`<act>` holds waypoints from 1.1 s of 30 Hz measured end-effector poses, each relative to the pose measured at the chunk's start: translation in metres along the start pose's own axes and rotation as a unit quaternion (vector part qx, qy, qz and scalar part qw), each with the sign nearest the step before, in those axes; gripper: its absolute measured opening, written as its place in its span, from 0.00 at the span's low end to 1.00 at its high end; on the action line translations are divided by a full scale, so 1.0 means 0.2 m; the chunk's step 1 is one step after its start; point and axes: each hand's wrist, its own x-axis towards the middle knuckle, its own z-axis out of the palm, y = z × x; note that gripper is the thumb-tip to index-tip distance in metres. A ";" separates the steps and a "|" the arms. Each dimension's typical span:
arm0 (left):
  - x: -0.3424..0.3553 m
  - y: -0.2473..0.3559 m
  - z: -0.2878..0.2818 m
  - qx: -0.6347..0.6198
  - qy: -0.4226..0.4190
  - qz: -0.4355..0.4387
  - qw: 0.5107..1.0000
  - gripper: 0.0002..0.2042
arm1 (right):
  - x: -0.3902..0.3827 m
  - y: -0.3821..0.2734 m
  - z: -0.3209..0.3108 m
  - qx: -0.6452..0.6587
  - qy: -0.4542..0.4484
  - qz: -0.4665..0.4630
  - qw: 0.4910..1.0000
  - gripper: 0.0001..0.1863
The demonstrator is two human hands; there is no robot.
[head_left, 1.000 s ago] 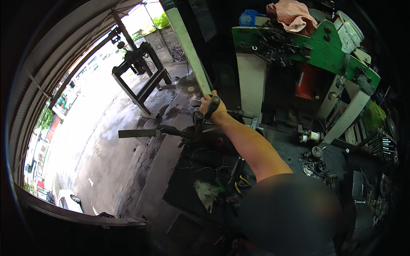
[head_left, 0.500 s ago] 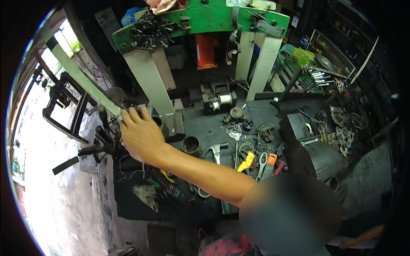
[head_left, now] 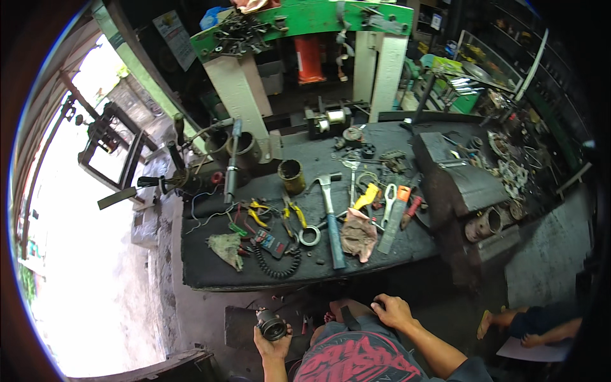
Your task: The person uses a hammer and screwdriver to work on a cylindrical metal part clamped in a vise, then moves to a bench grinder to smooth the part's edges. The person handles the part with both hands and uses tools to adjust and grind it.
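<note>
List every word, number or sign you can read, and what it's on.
Shirt: large red stylised lettering, not transcribed.
Wall poster: too small to read.
Box with coiled cord: label too small.
Upper-right card: too small.
Metal cylinder in left hand: no legible marking.

The right arm (head_left: 439,349) no longer stretches across the worktop (head_left: 210,270), baring the blue hammer handle (head_left: 335,239); the right hand (head_left: 393,312) now lies at the knee, and the left hand (head_left: 273,346) has appeared, holding a dark cylindrical part (head_left: 273,327)

Dark shirt (head_left: 417,374) with a bold red print (head_left: 356,358)
Jagged red shapes spread across the front; the plain dark right sleeve (head_left: 477,369) ends above a bare forearm (head_left: 434,347).
</note>
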 end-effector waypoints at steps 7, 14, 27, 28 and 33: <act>0.06 -0.31 -0.04 0.003 0.089 -0.046 0.995 0.28 | -0.27 0.37 -0.08 -0.021 0.031 0.048 0.998 0.22; -0.04 -0.50 -0.31 0.241 0.090 0.003 0.966 0.18 | -0.37 0.89 0.09 0.046 -0.079 0.134 0.987 0.25; -0.03 -0.56 -1.01 0.398 0.181 -0.047 0.898 0.28 | -0.58 1.93 0.15 0.134 0.012 0.321 0.937 0.24; -0.04 -0.64 -0.98 0.390 0.220 -0.015 0.894 0.27 | -0.56 1.96 0.12 0.107 -0.008 0.273 0.956 0.24; -0.22 -0.95 -0.83 0.240 0.273 0.027 0.931 0.23 | -0.40 1.91 -0.07 -0.024 -0.119 0.113 0.986 0.25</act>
